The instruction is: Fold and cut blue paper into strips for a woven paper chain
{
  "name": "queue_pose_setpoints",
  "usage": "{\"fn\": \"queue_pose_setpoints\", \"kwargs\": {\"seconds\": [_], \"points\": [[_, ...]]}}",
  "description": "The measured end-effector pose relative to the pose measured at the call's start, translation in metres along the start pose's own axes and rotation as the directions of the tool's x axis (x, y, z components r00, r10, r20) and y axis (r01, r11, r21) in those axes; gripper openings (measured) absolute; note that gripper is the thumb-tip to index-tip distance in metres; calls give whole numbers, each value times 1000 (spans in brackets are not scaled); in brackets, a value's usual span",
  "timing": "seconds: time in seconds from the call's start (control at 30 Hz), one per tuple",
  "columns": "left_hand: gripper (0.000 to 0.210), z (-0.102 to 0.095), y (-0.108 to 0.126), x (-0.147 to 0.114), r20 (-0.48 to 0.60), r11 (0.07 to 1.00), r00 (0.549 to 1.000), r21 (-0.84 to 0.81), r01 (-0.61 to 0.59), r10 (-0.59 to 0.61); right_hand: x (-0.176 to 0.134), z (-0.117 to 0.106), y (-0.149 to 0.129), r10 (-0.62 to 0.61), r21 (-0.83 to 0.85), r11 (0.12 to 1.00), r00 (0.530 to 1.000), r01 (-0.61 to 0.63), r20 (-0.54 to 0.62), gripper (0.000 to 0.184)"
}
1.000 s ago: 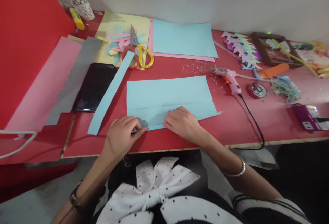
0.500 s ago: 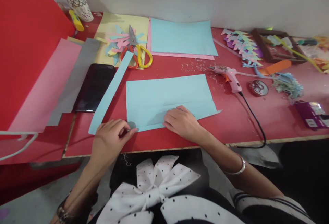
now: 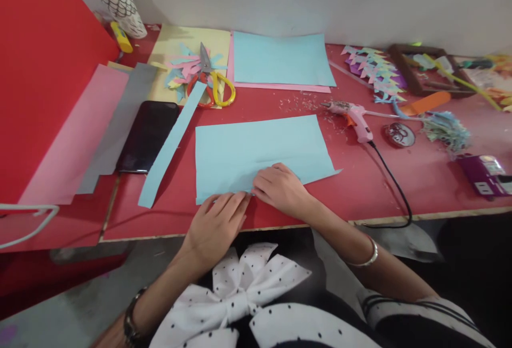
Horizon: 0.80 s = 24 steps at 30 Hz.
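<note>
A light blue sheet of paper (image 3: 256, 143) lies on the red table, its near edge folded up in a narrow band whose right end sticks out. My left hand (image 3: 216, 226) is at the near edge, its fingers together and pressed on the fold. Close beside it, my right hand (image 3: 281, 191) has curled fingers gripping the folded edge near the middle; the fingertips of both hands are partly hidden. To the left, a cut blue paper strip (image 3: 170, 148) rests slantwise across a black phone (image 3: 140, 135) and reaches scissors (image 3: 206, 63) with red and yellow handles.
Paper scraps (image 3: 186, 65) lie under the scissors. Another blue sheet (image 3: 284, 60) lies at the back. On the right are a pink glue gun (image 3: 358, 121) with a black cord, a small round tin (image 3: 400, 135) and a purple box (image 3: 482, 175). Pink paper (image 3: 76, 140) stands left.
My left hand has moved right along the near edge, from the sheet's left corner to beside my right hand. My right hand has hardly moved.
</note>
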<state>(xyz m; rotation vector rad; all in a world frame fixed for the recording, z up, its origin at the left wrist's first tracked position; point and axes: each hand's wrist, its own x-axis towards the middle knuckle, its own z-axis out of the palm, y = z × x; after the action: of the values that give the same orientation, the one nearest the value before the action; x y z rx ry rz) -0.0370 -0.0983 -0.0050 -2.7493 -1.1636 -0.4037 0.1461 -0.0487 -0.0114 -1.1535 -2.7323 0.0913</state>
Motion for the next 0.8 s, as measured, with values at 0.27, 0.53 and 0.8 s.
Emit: {"fn": "queue_pose_setpoints", "kwargs": {"seconds": [0.27, 0.53, 0.8], "points": [[36, -3, 11, 1, 145, 996, 986, -32, 88, -82, -27, -14, 23, 21, 191, 982, 998, -10, -55, 22], [43, -4, 20, 4, 181, 992, 976, -19, 124, -119, -52, -17, 48, 137, 192, 975, 985, -115, -107, 28], [41, -4, 22, 4, 214, 983, 963, -47, 179, -165, -67, -21, 61, 185, 147, 974, 978, -170, -92, 32]]}}
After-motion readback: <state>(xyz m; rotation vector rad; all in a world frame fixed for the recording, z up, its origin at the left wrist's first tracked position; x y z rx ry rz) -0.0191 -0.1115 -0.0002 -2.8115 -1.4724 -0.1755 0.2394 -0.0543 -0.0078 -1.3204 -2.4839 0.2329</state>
